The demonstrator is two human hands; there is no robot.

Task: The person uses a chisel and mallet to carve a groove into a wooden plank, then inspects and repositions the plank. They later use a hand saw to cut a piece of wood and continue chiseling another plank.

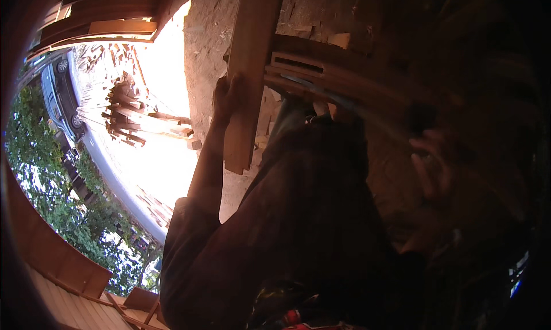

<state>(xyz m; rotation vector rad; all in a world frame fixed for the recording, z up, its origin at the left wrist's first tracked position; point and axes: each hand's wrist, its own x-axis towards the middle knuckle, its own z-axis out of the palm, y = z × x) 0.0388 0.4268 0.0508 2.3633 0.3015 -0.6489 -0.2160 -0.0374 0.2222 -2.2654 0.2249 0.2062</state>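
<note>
My left hand point(225, 97) is closed on the left edge of a long wooden plank point(244, 123), which stretches from the top of the view to a stepped, cut end near my left forearm. Just right of the plank lies a wooden piece point(338, 74) with a long narrow slot in it. A thin grey-blue strip point(301, 81) runs along that piece; its kind is unclear. In deep shadow on the right is my right hand point(433, 166), its fingers partly bent. Blur and darkness hide whether it holds anything.
Wood scraps point(338, 40) lie on the dirt floor point(209, 25). Out in bright sunlight at left is a heap of cut timber point(135, 114), with a parked car point(57, 94) and trees beyond. Stacked boards point(115, 11) stand at upper left.
</note>
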